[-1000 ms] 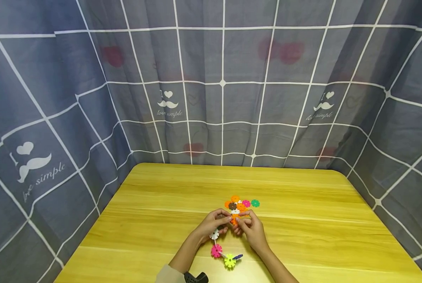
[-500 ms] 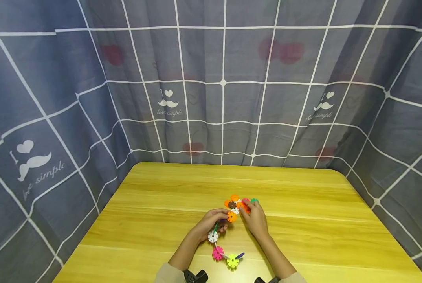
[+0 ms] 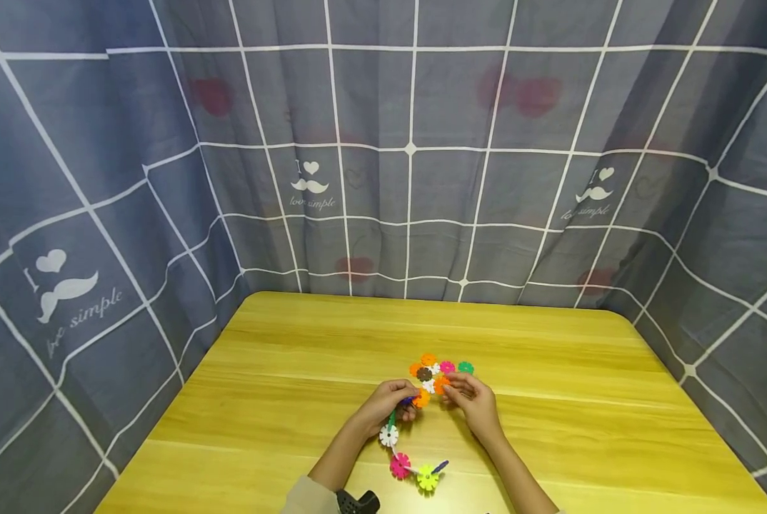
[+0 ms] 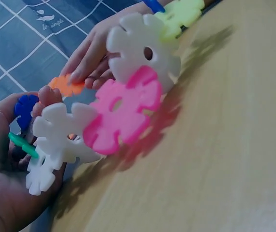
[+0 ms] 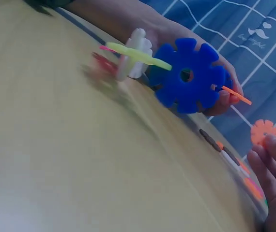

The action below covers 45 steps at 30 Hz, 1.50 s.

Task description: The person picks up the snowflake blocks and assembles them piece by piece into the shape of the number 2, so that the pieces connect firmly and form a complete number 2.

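Along the left, saw a grey-blue curtain [image 3: 126,214] with white grid lines and moustache prints, and before it a yellow wood-grain table [image 3: 261,400]. Next, towards the near side of the tabletop, gripped a chain of notched plastic discs [image 4: 99,128] with the left hand [image 3: 382,405], fingers curled at its upper end by a small blue disc [image 4: 25,108] and an upper orange disc [image 3: 421,398]. Below that hand, found linked a green disc [image 3: 393,420], a white disc [image 3: 388,436], a pink disc [image 3: 400,466], a yellow disc [image 3: 428,478] and, last, a dark blue disc [image 5: 203,82], with another white one between pink and yellow. Could not tell the chain resting on the tabletop from hovering just above. Further right, beyond the hands, made out loose discs in a cluster: orange, white and pink, a brown disc [image 3: 425,374] among them, and a loose green disc [image 3: 465,368] at the right end. Near the left hand but apart from it, pinched a second orange disc [image 5: 260,130] between thumb and fingers of the right hand [image 3: 476,407], leaving a gap to the chain. Farthest right, saw more curtain.
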Motion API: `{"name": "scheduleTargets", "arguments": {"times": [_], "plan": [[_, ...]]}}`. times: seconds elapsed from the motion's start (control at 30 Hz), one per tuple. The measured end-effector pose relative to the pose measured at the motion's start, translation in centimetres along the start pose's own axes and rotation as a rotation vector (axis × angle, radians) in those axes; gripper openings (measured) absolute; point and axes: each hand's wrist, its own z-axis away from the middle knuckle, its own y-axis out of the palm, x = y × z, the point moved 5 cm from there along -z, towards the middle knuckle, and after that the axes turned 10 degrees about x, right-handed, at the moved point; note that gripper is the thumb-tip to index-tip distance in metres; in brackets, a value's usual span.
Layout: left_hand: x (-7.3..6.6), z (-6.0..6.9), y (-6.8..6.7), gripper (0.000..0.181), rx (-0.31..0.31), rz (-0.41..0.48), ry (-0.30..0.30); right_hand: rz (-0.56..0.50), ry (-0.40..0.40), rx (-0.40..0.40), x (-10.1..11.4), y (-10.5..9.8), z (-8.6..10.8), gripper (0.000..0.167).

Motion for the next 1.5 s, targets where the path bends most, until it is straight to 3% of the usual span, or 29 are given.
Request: {"name": "scheduleTargets", "arguments": {"times": [0.13, 0.37, 0.57, 0.73, 0.97, 1.23, 1.5], "plan": [[-0.1, 0.0, -0.1, 0.017, -0.011, -0.003, -0.009, -0.05, -0.012, 0.082, 0.6, 0.3, 0.6, 0.023], [-0.3, 0.1, 0.0, 0.017, -0.02, -0.029, -0.005, -0.041, -0.008, 0.106, 3.0, 1.3, 0.9, 0.015], [-0.2, 0.3, 0.0, 0.017, 0.002, -0.053, -0.005, -0.013, -0.085, 0.158, 4.3, 1.8, 1.1, 0.011], [0.1, 0.3, -0.2, 0.016, 0.02, -0.05, -0.016, 0.103, -0.173, 0.141, 4.4, 2.1, 1.2, 0.01], [0.1, 0.3, -0.5, 0.015, 0.008, -0.03, -0.029, 0.25, -0.339, 0.11, 6.6, 2.7, 1.5, 0.016], [-0.2, 0.3, -0.5, 0.014, -0.037, -0.028, -0.048, 0.378, -0.427, 0.083, 7.3, 3.1, 1.5, 0.021], [0.1, 0.2, -0.6, 0.013, -0.054, -0.032, -0.066, 0.393, -0.444, 0.061, 7.6, 3.5, 1.6, 0.021]]}}
